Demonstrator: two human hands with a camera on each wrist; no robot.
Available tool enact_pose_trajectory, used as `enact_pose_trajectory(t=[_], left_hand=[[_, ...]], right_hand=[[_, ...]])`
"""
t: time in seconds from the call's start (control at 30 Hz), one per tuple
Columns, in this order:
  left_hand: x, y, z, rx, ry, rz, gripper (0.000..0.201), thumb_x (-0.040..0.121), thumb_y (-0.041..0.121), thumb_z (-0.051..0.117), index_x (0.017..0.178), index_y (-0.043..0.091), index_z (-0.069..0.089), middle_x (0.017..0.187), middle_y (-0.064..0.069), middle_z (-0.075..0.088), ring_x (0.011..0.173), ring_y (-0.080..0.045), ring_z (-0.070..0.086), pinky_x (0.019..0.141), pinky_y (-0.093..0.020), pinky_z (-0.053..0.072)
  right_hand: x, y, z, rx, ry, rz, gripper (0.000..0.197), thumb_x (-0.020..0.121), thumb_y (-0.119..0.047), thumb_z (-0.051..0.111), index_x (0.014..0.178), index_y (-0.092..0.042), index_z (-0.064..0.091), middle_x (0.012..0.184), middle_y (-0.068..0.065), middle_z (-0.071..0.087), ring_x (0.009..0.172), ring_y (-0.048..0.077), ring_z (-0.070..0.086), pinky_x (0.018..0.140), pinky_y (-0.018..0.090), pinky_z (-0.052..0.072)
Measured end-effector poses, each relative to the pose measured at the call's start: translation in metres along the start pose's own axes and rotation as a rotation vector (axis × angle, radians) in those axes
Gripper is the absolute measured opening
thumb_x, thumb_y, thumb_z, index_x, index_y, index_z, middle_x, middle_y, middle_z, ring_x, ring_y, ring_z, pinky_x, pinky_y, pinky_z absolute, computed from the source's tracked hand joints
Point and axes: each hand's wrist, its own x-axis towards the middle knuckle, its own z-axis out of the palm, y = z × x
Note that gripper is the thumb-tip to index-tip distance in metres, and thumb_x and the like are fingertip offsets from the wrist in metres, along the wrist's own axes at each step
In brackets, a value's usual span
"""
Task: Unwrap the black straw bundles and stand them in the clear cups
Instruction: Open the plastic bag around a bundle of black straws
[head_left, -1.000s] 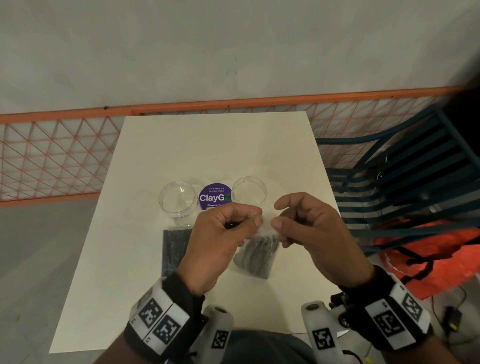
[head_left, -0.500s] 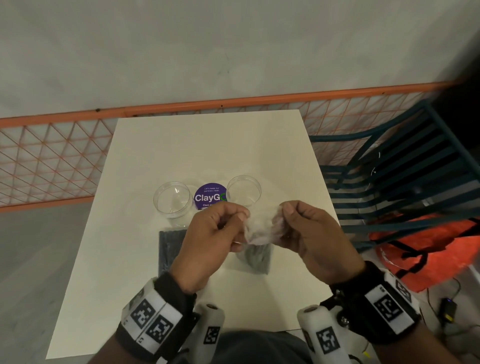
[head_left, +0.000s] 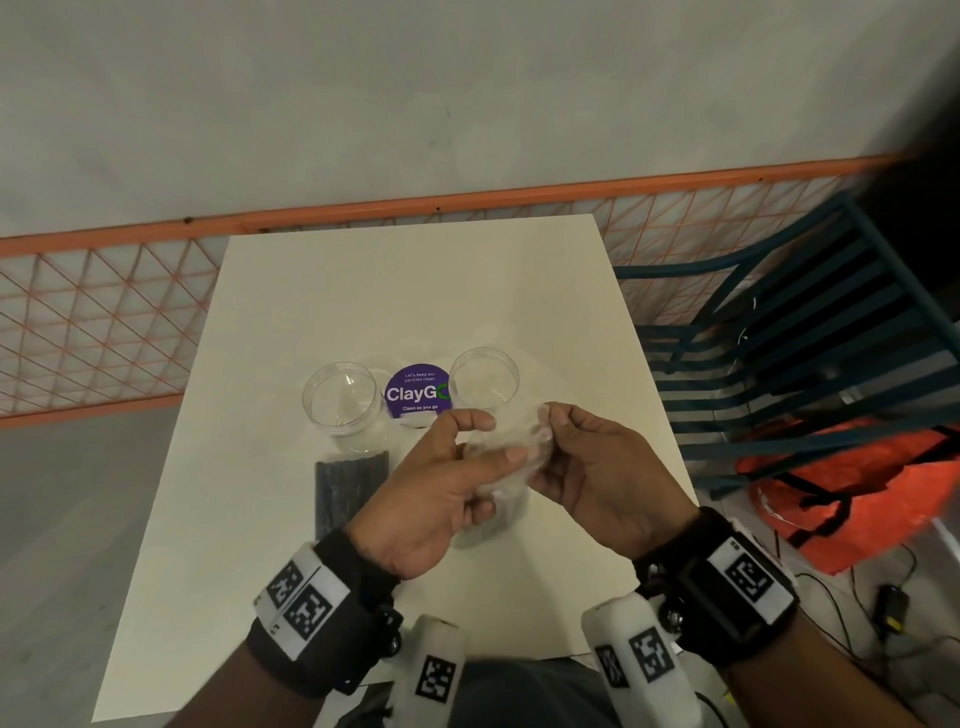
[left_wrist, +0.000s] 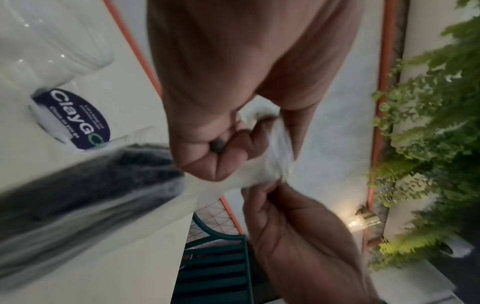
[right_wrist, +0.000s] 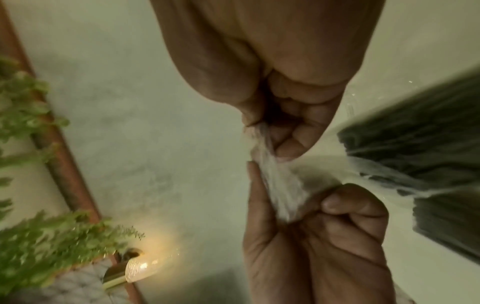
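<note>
Above the near half of the white table (head_left: 260, 519), the left hand (head_left: 436, 499) and right hand (head_left: 597, 478) are both pinching the clear wrap (head_left: 511, 441) of one black straw bundle (left_wrist: 85, 185), while another bundle (head_left: 348, 488) is lying flat just before two clear cups (head_left: 340, 400).
</note>
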Motion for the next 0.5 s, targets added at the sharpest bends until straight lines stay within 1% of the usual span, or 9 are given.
enact_pose_trajectory(t=[0.07, 0.17, 0.23, 0.27, 0.3, 0.33, 0.4, 0.43, 0.5], left_hand=[[0.002, 0.0, -0.004, -0.013, 0.04, -0.029, 0.034, 0.081, 0.006, 0.077, 0.11, 0.018, 0.061, 0.089, -0.006, 0.063, 0.062, -0.013, 0.052, 0.055, -0.023, 0.047], [0.006, 0.002, -0.008, 0.001, 0.074, -0.052, 0.01, 0.087, 0.008, 0.072, 0.089, 0.019, 0.072, 0.082, 0.001, 0.073, 0.06, -0.008, 0.063, 0.06, -0.023, 0.05], [0.008, 0.0, -0.008, -0.102, 0.069, -0.054, 0.011, 0.091, 0.012, 0.067, 0.083, 0.018, 0.071, 0.077, 0.003, 0.075, 0.062, -0.007, 0.069, 0.07, -0.028, 0.054], [0.009, -0.001, -0.008, -0.176, 0.057, -0.058, 0.013, 0.093, 0.012, 0.064, 0.082, 0.018, 0.07, 0.076, 0.002, 0.074, 0.064, -0.008, 0.07, 0.076, -0.031, 0.054], [0.01, -0.002, -0.007, -0.246, 0.041, -0.063, 0.017, 0.095, 0.013, 0.061, 0.08, 0.017, 0.069, 0.075, 0.002, 0.074, 0.064, -0.009, 0.071, 0.078, -0.033, 0.053], [0.011, -0.003, -0.006, -0.303, 0.026, -0.072, 0.021, 0.096, 0.013, 0.057, 0.079, 0.017, 0.068, 0.072, 0.001, 0.073, 0.062, -0.01, 0.07, 0.078, -0.034, 0.052], [0.012, -0.006, -0.004, -0.375, 0.02, -0.083, 0.024, 0.098, 0.014, 0.052, 0.078, 0.017, 0.066, 0.064, 0.001, 0.067, 0.055, -0.012, 0.066, 0.071, -0.034, 0.049], [0.012, -0.007, -0.002, -0.396, 0.019, -0.089, 0.024, 0.098, 0.015, 0.052, 0.079, 0.019, 0.065, 0.064, 0.001, 0.064, 0.055, -0.015, 0.063, 0.067, -0.034, 0.048], [0.015, -0.009, -0.003, -0.297, 0.018, -0.09, 0.014, 0.092, 0.014, 0.057, 0.082, 0.022, 0.064, 0.077, -0.004, 0.062, 0.063, -0.019, 0.06, 0.06, -0.029, 0.046]], right_hand=[[0.002, 0.002, -0.002, 0.087, 0.031, 0.015, 0.022, 0.1, -0.013, 0.043, 0.094, -0.011, 0.064, 0.08, 0.005, 0.069, 0.069, 0.017, 0.066, 0.065, 0.029, 0.057], [0.002, 0.006, -0.003, 0.174, 0.006, 0.04, 0.028, 0.1, -0.016, 0.044, 0.088, -0.009, 0.069, 0.075, 0.006, 0.071, 0.065, 0.018, 0.069, 0.059, 0.029, 0.059], [-0.001, 0.008, -0.002, 0.166, -0.092, 0.064, 0.029, 0.099, -0.023, 0.047, 0.095, -0.009, 0.072, 0.091, 0.011, 0.074, 0.078, 0.024, 0.071, 0.068, 0.034, 0.059], [-0.002, 0.009, -0.003, 0.121, -0.112, 0.069, 0.02, 0.094, -0.021, 0.053, 0.103, -0.01, 0.067, 0.1, 0.013, 0.072, 0.083, 0.026, 0.07, 0.071, 0.035, 0.056], [-0.001, 0.01, -0.007, 0.045, -0.09, 0.058, 0.019, 0.087, -0.016, 0.061, 0.106, -0.013, 0.06, 0.101, 0.013, 0.07, 0.082, 0.026, 0.068, 0.07, 0.033, 0.053], [0.0, 0.013, -0.011, -0.06, -0.059, 0.047, 0.024, 0.081, -0.012, 0.065, 0.103, -0.014, 0.055, 0.096, 0.012, 0.068, 0.077, 0.026, 0.066, 0.066, 0.032, 0.049], [0.002, 0.014, -0.016, -0.322, 0.01, -0.025, 0.015, 0.085, -0.011, 0.067, 0.095, -0.012, 0.056, 0.087, 0.011, 0.065, 0.074, 0.026, 0.06, 0.065, 0.031, 0.046], [0.003, 0.014, -0.019, -0.39, 0.047, -0.044, 0.008, 0.089, -0.014, 0.064, 0.093, -0.01, 0.058, 0.086, 0.01, 0.065, 0.075, 0.025, 0.058, 0.065, 0.031, 0.048], [0.007, 0.013, -0.024, -0.365, 0.076, -0.018, 0.014, 0.091, -0.022, 0.062, 0.096, -0.008, 0.062, 0.086, 0.009, 0.066, 0.08, 0.023, 0.061, 0.071, 0.031, 0.054]])
